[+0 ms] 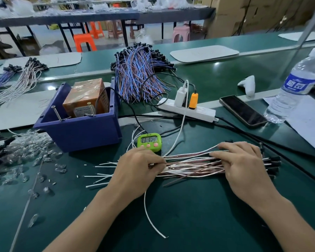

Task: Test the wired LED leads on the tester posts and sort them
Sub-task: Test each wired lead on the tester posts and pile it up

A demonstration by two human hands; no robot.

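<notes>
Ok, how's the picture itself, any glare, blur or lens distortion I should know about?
Head view: wide-angle distortion bows the edges of the green table and tilts the water bottle; small glare spots sit on the table; the far benches look soft, the LED lead bundle and timer fairly sharp; lighting even, shadows soft.

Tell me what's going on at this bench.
A person works a flat bundle of white and brown wired LED leads on the green table. The left hand pinches the wires near their bare ends, and the right hand rests its fingers over them near the black LED heads. The tester, an orange box in a blue plastic bin with two metal posts, stands untouched, with no lead on the posts. A big pile of blue and brown leads lies farther back.
</notes>
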